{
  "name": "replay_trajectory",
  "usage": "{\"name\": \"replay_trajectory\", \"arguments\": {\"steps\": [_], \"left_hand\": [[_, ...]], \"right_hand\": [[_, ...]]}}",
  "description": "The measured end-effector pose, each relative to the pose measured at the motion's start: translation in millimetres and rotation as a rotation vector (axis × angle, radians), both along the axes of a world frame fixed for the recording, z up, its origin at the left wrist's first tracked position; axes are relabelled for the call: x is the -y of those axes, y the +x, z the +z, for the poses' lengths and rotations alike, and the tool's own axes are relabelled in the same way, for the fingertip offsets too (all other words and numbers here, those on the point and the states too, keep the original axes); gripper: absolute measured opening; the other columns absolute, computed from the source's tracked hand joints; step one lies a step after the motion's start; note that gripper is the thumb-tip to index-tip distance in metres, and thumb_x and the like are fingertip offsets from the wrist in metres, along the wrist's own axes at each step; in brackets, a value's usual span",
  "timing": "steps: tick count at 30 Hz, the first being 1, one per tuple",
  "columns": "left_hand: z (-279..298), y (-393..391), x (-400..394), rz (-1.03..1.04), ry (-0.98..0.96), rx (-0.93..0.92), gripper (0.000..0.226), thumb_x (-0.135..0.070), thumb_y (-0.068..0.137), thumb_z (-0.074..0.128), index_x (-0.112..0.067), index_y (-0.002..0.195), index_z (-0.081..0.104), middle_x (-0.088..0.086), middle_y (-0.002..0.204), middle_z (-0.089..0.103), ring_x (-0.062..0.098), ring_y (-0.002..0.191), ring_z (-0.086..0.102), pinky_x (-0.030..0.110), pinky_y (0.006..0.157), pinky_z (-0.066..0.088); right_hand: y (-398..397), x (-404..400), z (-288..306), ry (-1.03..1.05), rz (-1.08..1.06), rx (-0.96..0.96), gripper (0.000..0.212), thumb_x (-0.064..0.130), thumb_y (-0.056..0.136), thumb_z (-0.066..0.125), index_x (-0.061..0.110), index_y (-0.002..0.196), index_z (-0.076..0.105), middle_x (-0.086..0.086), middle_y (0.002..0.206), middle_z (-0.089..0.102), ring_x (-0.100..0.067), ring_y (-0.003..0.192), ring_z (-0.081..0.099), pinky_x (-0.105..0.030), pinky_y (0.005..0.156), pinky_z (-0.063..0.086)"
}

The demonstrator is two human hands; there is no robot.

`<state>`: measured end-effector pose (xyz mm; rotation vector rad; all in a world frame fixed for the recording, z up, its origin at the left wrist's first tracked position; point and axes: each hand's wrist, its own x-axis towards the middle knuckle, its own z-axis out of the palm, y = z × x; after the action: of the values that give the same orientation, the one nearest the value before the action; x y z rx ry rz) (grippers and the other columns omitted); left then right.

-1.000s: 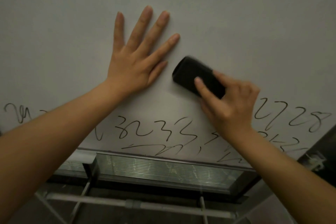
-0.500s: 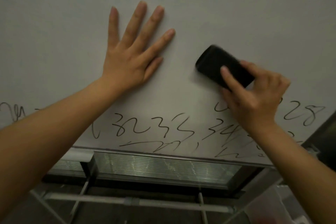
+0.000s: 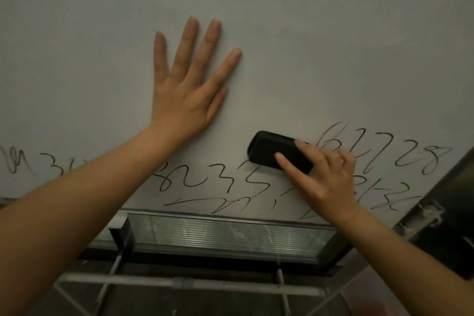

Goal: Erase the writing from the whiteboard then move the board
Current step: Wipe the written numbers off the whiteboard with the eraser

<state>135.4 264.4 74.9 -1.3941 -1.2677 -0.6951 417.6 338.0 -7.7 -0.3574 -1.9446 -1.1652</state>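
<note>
Board: the whiteboard (image 3: 307,33) fills the view, its upper part bare.
Left hand (image 3: 187,100): fingers straight and spread, pressed flat on it.
Right hand (image 3: 323,177): fingers clamped on the eraser (image 3: 269,151), against the board.
Left to do: the writing (image 3: 384,156) along the bottom edge, then moving the board.

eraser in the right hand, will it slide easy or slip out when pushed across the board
The eraser probably glides easily: the whiteboard looks smooth and flat. It seems light and rigid, since the right hand steers it with fingertips alone. That shallow pinch could slip under hard pressing. The left hand, flat on the board, likely steadies it.
</note>
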Motion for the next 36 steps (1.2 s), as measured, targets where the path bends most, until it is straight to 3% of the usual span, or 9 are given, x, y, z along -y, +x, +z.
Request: {"name": "replay_trajectory", "arguments": {"steps": [3, 8, 12, 17, 21, 29, 36], "left_hand": [[-1, -1, -1, -0.015, -0.001, -0.002, 0.05, -0.032, 0.104, 0.038, -0.017, 0.151, 0.034, 0.024, 0.151, 0.034, 0.046, 0.138, 0.025, 0.066, 0.11, 0.012], [-2, -5, -1, -0.013, 0.0, 0.004, 0.051, -0.033, 0.103, 0.038, -0.017, 0.151, 0.033, 0.024, 0.152, 0.033, 0.046, 0.139, 0.024, 0.064, 0.111, 0.01], [-3, -2, -3, -0.021, 0.004, -0.003, 0.051, -0.033, 0.103, 0.037, -0.016, 0.151, 0.033, 0.024, 0.151, 0.034, 0.046, 0.138, 0.024, 0.066, 0.109, 0.013], [-3, -5, -3, -0.005, 0.007, -0.011, 0.051, -0.034, 0.104, 0.035, -0.017, 0.152, 0.032, 0.024, 0.152, 0.032, 0.046, 0.139, 0.022, 0.063, 0.112, 0.008], [-5, -3, -4, -0.011, 0.021, -0.012, 0.051, -0.034, 0.104, 0.034, -0.018, 0.152, 0.031, 0.023, 0.152, 0.032, 0.045, 0.14, 0.021, 0.06, 0.114, 0.002], [-4, -6, -7, -0.007, 0.016, -0.018, 0.053, -0.034, 0.104, 0.036, -0.017, 0.154, 0.028, 0.023, 0.154, 0.03, 0.046, 0.141, 0.02, 0.06, 0.114, 0.001], [-6, -6, -7, -0.004, 0.028, -0.029, 0.054, -0.034, 0.103, 0.036, -0.017, 0.153, 0.029, 0.024, 0.153, 0.029, 0.047, 0.14, 0.02, 0.06, 0.114, 0.001]], "right_hand": [[14, -8, 16, 0.054, 0.008, 0.027, 0.054, 0.015, 0.082, 0.075, 0.028, 0.13, 0.054, -0.01, 0.125, 0.052, -0.025, 0.094, 0.05, -0.039, 0.079, 0.031], [27, -23, 64, 0.031, -0.014, -0.195, 0.046, 0.024, 0.089, 0.069, 0.029, 0.131, 0.051, -0.01, 0.126, 0.049, -0.029, 0.093, 0.049, -0.039, 0.078, 0.029], [27, -18, 55, -0.058, -0.026, -0.279, 0.041, 0.027, 0.093, 0.063, 0.027, 0.131, 0.049, -0.012, 0.127, 0.047, -0.031, 0.096, 0.049, -0.039, 0.079, 0.029], [31, -11, 4, -0.047, -0.069, -0.092, 0.056, 0.019, 0.081, 0.076, 0.029, 0.13, 0.052, -0.011, 0.127, 0.049, -0.027, 0.092, 0.048, -0.039, 0.078, 0.031], [46, -16, 4, 0.036, -0.076, 0.022, 0.068, 0.013, 0.074, 0.081, 0.03, 0.133, 0.051, -0.009, 0.129, 0.05, -0.025, 0.096, 0.049, -0.04, 0.079, 0.031], [57, -36, 62, -0.03, -0.075, -0.248, 0.045, 0.029, 0.093, 0.065, 0.026, 0.134, 0.047, -0.013, 0.128, 0.048, -0.031, 0.095, 0.049, -0.038, 0.078, 0.028], [53, -23, 8, -0.086, -0.098, -0.19, 0.049, 0.029, 0.09, 0.067, 0.026, 0.134, 0.045, -0.013, 0.127, 0.047, -0.029, 0.092, 0.048, -0.038, 0.076, 0.03]]}}
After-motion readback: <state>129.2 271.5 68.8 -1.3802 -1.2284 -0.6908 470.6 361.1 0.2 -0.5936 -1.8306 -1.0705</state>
